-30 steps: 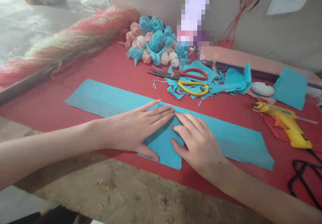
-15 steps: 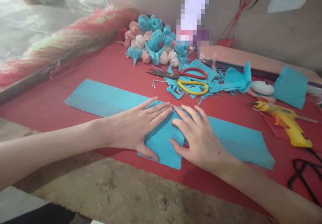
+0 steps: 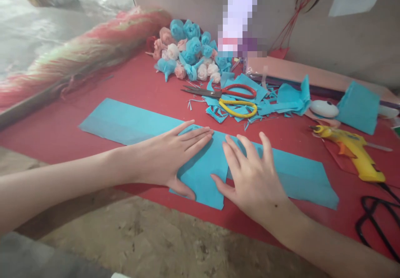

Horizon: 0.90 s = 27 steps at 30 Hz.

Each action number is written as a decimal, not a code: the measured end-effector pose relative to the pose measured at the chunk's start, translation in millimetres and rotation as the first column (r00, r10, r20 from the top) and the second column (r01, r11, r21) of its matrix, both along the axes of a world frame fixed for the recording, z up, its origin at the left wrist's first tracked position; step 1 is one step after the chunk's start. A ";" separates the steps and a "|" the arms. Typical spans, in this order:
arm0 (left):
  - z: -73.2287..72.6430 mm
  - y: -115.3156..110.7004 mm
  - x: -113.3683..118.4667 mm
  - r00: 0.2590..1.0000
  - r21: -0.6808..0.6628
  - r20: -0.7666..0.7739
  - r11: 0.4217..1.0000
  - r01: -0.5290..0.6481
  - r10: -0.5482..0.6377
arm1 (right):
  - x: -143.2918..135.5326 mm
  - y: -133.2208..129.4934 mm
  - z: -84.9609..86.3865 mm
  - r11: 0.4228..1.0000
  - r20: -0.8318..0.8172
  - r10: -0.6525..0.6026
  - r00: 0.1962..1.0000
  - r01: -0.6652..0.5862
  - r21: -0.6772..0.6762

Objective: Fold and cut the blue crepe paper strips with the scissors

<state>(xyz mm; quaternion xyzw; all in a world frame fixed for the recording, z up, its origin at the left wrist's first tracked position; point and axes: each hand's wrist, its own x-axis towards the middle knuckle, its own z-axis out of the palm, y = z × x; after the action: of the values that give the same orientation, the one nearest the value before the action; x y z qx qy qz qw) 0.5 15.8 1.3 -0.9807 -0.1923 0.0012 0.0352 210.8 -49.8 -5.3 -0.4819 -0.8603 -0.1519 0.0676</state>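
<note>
A long blue strip of crepe-like paper (image 3: 131,117) lies slantwise across the red tabletop (image 3: 56,136). Over its middle rests a shorter blue paper piece (image 3: 208,178), its lower end reaching toward the front edge. My left hand (image 3: 175,155) lies flat on the shorter piece, fingers stretched out and thumb spread. To the right, my right hand (image 3: 253,170) is open with its fingers apart, by the right edge of that piece and over the long strip. Whether its fingertips touch the paper I cannot tell.
Scissors (image 3: 215,94) with red and yellow handles lie among blue scraps (image 3: 268,107). Behind them is a heap of paper roses (image 3: 190,53). A yellow glue gun (image 3: 353,149) with a black cord is at right, near a white oval object (image 3: 324,108). A fringed bundle (image 3: 84,53) borders the left.
My right hand has moved slightly right and toward me, away from my left fingertips, and its fingers have spread. My left hand stays on the paper.
</note>
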 end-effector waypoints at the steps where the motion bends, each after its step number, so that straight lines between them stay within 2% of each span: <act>1: -0.2 0.0 -0.1 1.000 0.000 0.004 1.000 0.001 -0.001 | -0.8 -1.6 -0.7 1.000 0.006 -0.017 1.000 0.017 0.009; 7: -1.2 1.6 -0.6 0.999 -0.029 0.023 0.999 0.028 -0.027 | -3.1 -5.0 -4.3 0.994 0.005 -0.100 0.995 0.099 0.041; 11: -1.6 2.6 -0.5 0.999 -0.047 0.032 0.998 0.045 -0.043 | -3.7 -2.2 -6.3 0.998 -0.052 0.019 0.998 -0.015 0.069; 13: -1.8 3.1 -0.3 0.998 -0.052 0.029 0.997 0.057 -0.055 | -3.9 -0.9 -7.7 0.997 -0.066 0.070 0.995 -0.068 0.031; 16: -2.1 4.2 0.0 0.997 -0.057 0.022 0.995 0.081 -0.080 | -3.8 0.2 -9.5 0.996 -0.075 0.081 0.994 -0.084 -0.029; 22: -2.6 3.7 0.3 0.998 -0.054 0.020 0.996 0.065 -0.064 | -4.4 0.5 -10.7 0.997 -0.067 0.080 0.995 -0.081 -0.008; 27: -2.9 -3.4 -1.6 1.000 0.040 0.031 0.999 0.004 -0.005 | -4.9 -0.3 -11.7 0.998 -0.044 0.068 0.997 -0.069 -0.011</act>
<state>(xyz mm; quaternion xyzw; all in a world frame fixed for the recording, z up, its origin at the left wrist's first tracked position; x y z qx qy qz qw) -1.1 12.4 -1.6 -0.9801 -0.1907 -0.0180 0.0520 205.9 -50.1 -17.1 -0.4559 -0.8755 -0.1336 0.0883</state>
